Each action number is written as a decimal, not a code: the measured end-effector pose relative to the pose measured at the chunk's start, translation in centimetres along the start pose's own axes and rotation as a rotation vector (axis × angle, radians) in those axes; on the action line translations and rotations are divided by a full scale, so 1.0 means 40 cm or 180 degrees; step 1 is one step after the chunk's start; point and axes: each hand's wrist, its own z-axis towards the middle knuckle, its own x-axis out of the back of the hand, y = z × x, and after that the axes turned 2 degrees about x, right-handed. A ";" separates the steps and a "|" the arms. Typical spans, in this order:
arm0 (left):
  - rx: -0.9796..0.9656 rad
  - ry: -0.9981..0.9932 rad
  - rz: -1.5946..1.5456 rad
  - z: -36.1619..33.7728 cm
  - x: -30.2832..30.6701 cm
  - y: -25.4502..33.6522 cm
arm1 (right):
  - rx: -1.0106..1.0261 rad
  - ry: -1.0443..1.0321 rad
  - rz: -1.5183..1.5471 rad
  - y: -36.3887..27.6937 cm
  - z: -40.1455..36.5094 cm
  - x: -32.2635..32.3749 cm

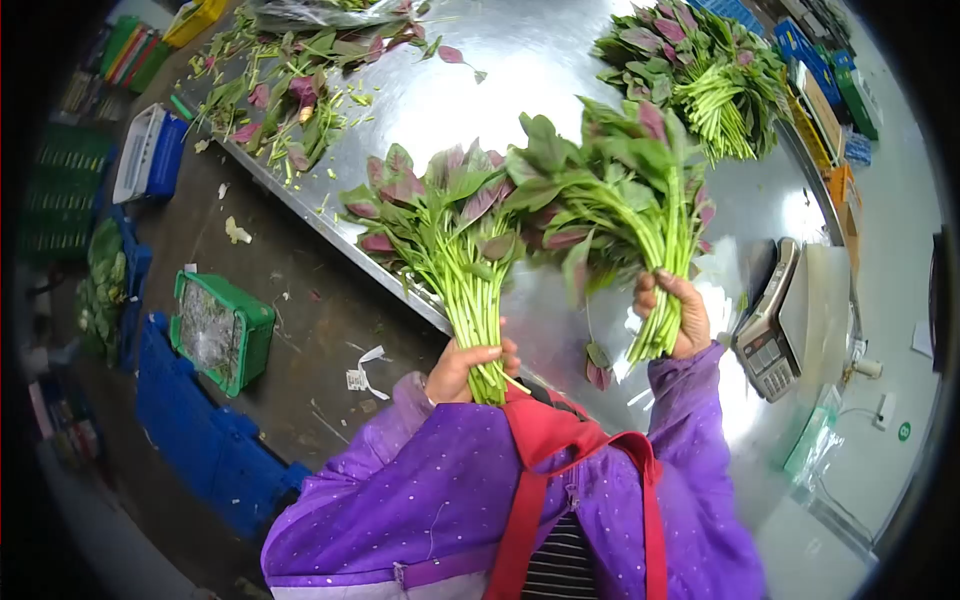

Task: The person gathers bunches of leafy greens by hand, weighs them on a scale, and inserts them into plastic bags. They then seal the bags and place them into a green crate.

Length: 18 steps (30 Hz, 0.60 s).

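Note:
My left hand (468, 368) is closed round the stems of a bunch of leafy greens (465, 240), with green and purple leaves pointing away from me, near the metal table's front edge. In my right hand (678, 312) is a second bunch (625, 190), gripped by its pale green stems above the table. The leaves of the two bunches touch or overlap in the middle. A loose purple leaf (598, 366) hangs or lies below the right bunch; which of these I cannot tell.
On the metal table (490, 90) are a pile of bunches (700, 80) at the far right and trimmings (300, 105) at the far left. A scale (770, 340) stands at the right. A green crate (225, 333) and blue crates (190, 430) are on the floor.

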 end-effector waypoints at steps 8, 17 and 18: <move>-0.1060 0.0290 0.2219 0.048 -0.102 0.189 | 0.0572 -0.0022 -0.0645 -0.108 -0.027 -0.049; -0.0186 0.0531 0.1545 0.188 0.052 0.139 | 0.0777 0.0316 -0.0417 -0.139 -0.151 0.054; -0.0237 0.0526 0.1495 0.194 0.055 0.123 | 0.0827 0.0288 -0.0428 -0.147 -0.173 0.065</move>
